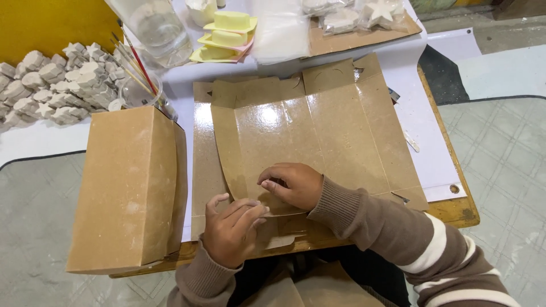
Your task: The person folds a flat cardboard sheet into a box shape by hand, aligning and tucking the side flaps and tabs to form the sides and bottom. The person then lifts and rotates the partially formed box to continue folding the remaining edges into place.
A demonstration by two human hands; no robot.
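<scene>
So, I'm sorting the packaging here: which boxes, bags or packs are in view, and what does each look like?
Flat box: table centre, under both hands, unfolded glossy brown cardboard.
Folded box: left of it, closed brown oblong.
Clear bags: top centre, limp stack.
Bagged white shapes: top right, on a cardboard sheet.
No labels, signs or screens show.
</scene>
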